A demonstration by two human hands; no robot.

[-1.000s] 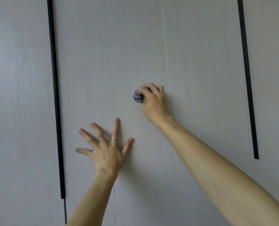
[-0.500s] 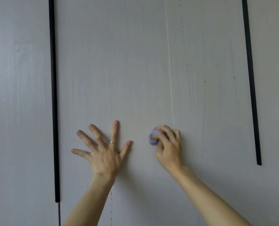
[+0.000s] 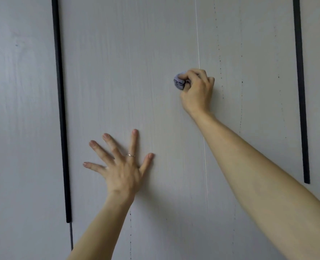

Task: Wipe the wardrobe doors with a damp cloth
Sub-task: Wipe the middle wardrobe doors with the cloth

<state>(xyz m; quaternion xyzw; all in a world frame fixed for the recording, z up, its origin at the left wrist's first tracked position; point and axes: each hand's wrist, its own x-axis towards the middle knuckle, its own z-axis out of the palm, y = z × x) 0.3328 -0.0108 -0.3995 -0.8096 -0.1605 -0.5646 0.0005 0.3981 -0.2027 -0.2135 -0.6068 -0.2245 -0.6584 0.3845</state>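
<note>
1. Left hand (image 3: 123, 166): nearest to me and low on the panel. The fingers are straight and fanned, the palm lies flat on the wardrobe door (image 3: 136, 53), and it holds nothing. A ring (image 3: 131, 155) shows on one finger. I read this hand as a brace that steadies the body and keeps the door from giving under pressure.
2. Right hand (image 3: 197, 91): higher and to the right, at the end of an outstretched arm, with the fingers curled tight round the cloth (image 3: 179, 82).
3. Cloth: a small bluish wad, only its left edge showing past the fingers, pressed against the door just left of the thin pale line (image 3: 198, 44), probably the joint between two doors. I judge it is bunched to put pressure on a small patch.
4. Dark specks (image 3: 221, 68): these run in vertical rows right of the pale line. I take them as work left to do.
5. Black handle strips, left (image 3: 60, 109) and right (image 3: 301, 91): both are vertical, well apart from either hand, and flank the panels.
</note>
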